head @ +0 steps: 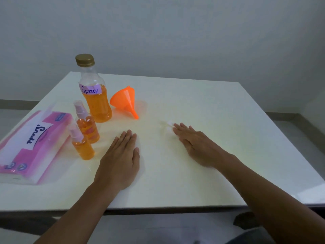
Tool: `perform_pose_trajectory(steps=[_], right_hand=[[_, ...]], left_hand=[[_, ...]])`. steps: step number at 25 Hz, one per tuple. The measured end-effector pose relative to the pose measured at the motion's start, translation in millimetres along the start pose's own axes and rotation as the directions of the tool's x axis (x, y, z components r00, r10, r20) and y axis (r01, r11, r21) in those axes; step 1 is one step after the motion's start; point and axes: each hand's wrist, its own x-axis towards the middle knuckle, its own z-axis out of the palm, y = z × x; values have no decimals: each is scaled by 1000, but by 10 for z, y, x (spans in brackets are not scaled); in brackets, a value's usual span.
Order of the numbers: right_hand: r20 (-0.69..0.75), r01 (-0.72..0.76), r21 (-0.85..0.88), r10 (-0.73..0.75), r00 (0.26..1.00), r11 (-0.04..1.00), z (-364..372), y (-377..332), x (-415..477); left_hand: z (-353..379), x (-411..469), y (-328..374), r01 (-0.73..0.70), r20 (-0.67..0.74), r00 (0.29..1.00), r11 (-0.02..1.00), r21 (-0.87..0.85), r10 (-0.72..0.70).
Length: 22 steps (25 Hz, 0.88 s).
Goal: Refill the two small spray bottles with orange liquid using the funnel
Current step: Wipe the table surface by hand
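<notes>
Resting flat on the white table (202, 106), both hands lie palm down with fingers extended and nothing in their grasp. The left hand (121, 161) sits just right of the two small spray bottles; the nearer spray bottle (81, 145) stands upright just beside its fingers, and the farther spray bottle (86, 124) stands directly behind that one, the two almost touching. Both hold orange liquid and carry their clear pump caps. Beyond the left hand's fingertips stands the large bottle (94, 90), upright, gold cap on, roughly two-thirds full of orange liquid, with a label reading "Spray." To the right of that bottle, ahead of the gap between the hands, the orange funnel (125, 101) lies on its side, spout pointing toward the right hand (195, 145). Something small and white (169, 125) lies at the right hand's fingertips; what it is cannot be told. A pink tissue pack (33, 147) lies left of the spray bottles.
</notes>
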Motion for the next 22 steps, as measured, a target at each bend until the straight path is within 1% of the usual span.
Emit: perform_pose_trajectory(steps=[2, 4, 6, 7, 8, 9, 10, 11, 12, 14, 15, 17, 18, 20, 22], right_hand=[[-85, -107, -18, 105, 991, 994, -53, 280, -179], [-159, -257, -20, 251, 955, 966, -123, 479, -217], [-170, -445, -3, 438, 883, 895, -210, 525, -107], [-167, -523, -7, 515, 841, 852, -248, 503, 8], [-169, -568, -17, 557, 813, 823, -278, 457, 155], [-172, -574, -27, 562, 809, 818, -288, 395, 321], [-170, -553, -28, 541, 824, 833, -275, 308, 490], [-155, -503, -21, 494, 856, 864, -229, 206, 649], [-123, -427, -19, 421, 899, 904, -158, 91, 778], [-5, -244, -35, 244, 970, 969, 2, -153, 900], [44, -167, -35, 168, 985, 985, 53, -259, 858], [68, -86, -10, 86, 994, 996, 59, -316, 612], [68, -64, -6, 65, 996, 998, 34, -276, 454], [65, -63, -63, 67, 996, 996, 0, -86, 137], [54, -148, -115, 155, 986, 982, -94, 116, -146]], left_hand=[[5, -10, 9, -8, -10, 1000, 1000, -9, 8], [14, -11, 10, -9, -16, 1000, 1000, -17, 9], [28, -12, 13, -6, -18, 1000, 1000, -19, 5], [34, -11, 19, -2, -24, 1000, 1000, -22, 2], [39, -11, 25, 2, -32, 999, 1000, -27, -3], [40, -10, 34, 7, -40, 999, 999, -32, -8], [37, -6, 41, 8, -46, 999, 999, -38, -10], [31, -3, 46, 8, -52, 999, 999, -45, -10], [31, 2, 46, 6, -53, 999, 999, -54, -9], [34, 24, 36, 0, -47, 999, 998, -70, -4], [29, 30, 28, -1, -40, 999, 997, -73, -2], [27, 31, 24, 1, -30, 1000, 998, -68, -3], [25, 28, 21, 0, -32, 999, 998, -64, -2], [22, 25, 21, -5, -37, 999, 998, -59, 3], [26, 16, 22, -8, -36, 999, 999, -53, 6]])
